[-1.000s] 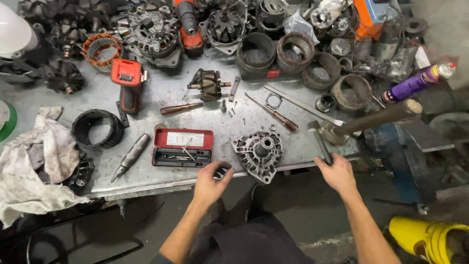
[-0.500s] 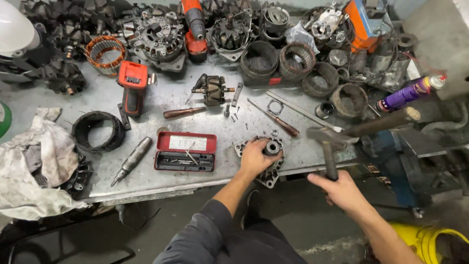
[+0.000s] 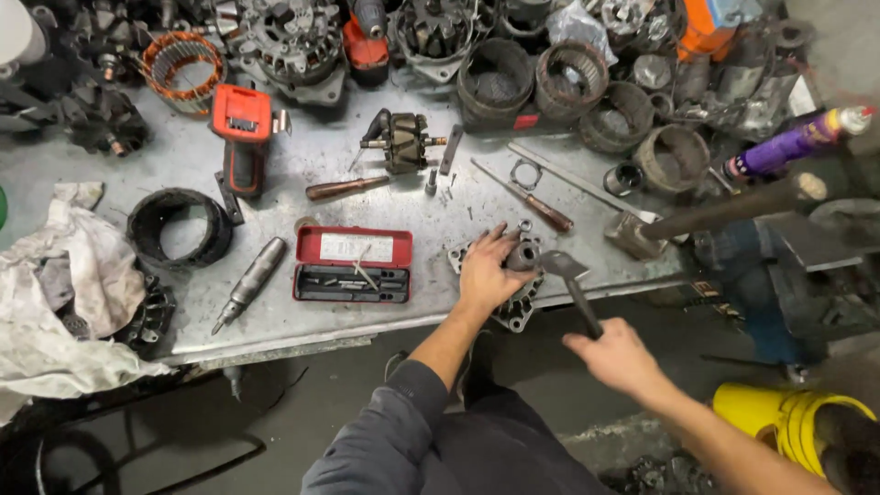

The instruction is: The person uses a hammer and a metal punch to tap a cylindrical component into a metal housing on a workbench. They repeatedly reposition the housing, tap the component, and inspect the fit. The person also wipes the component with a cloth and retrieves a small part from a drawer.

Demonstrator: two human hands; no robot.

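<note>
**Hammer head against the socket on the alternator housing**

Nearest the camera, the right hand (image 3: pixel 616 356) is closed around the handle of a hammer (image 3: pixel 573 284), well off the front edge of the counter (image 3: pixel 302 316). The hammer's head reaches forward to a short dark socket (image 3: pixel 521 255), touching or just beside it. The left hand (image 3: pixel 486 269) lies over a grey cast alternator housing (image 3: pixel 519 310) at the counter's front edge, fingers curled about the socket and holding it upright on the housing.

Just left of that hand sits an open red tool case (image 3: pixel 354 264), and further left a metal punch-like tool (image 3: pixel 247 283) lies slanted. A dark ring (image 3: pixel 177 227) and crumpled white rags (image 3: pixel 69 293) occupy the left end.

Behind the housing lie a wooden-handled screwdriver (image 3: pixel 536 204) and a rotor (image 3: pixel 403 142). A red power tool (image 3: pixel 240 137) rests to the left. A larger hammer (image 3: pixel 715 215) lies at the right, near a purple spray can (image 3: pixel 788 145). At the back stand a copper-wound stator (image 3: pixel 183 66) and several dark ring housings (image 3: pixel 568 81)
</note>
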